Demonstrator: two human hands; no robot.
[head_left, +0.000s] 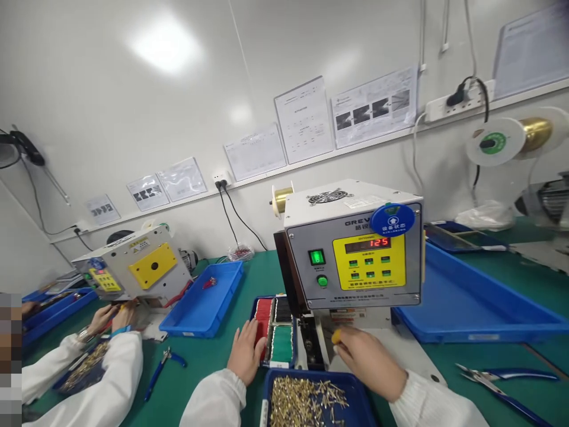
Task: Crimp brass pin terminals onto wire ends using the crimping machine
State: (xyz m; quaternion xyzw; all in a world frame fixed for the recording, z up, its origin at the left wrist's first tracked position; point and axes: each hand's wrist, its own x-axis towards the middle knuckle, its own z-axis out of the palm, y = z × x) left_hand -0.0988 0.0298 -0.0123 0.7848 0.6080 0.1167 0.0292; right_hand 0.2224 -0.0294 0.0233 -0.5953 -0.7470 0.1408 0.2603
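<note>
My left hand (244, 354) lies with fingers stretched out at the edge of a divided tray (283, 364), touching a bundle of short red wires (263, 314). Black wires (283, 309) and green wires (282, 343) fill other compartments. My right hand (371, 359) is closed in a pinch under the front of a grey-white machine (297, 255) whose red display reads 125. A small yellow piece (336, 337) shows at its fingertips; what they hold, if anything, is too small to make out. Below both hands, a blue tray (362, 409) holds many small brass-coloured metal terminals (297, 400).
Blue-handled cutters (502, 375) lie at right beside a large blue bin (480, 302). Left are another blue bin (202, 296), blue pliers (162, 370) and a co-worker's hands (118, 317) at a second machine (144, 264). A spool (498, 141) stands at right.
</note>
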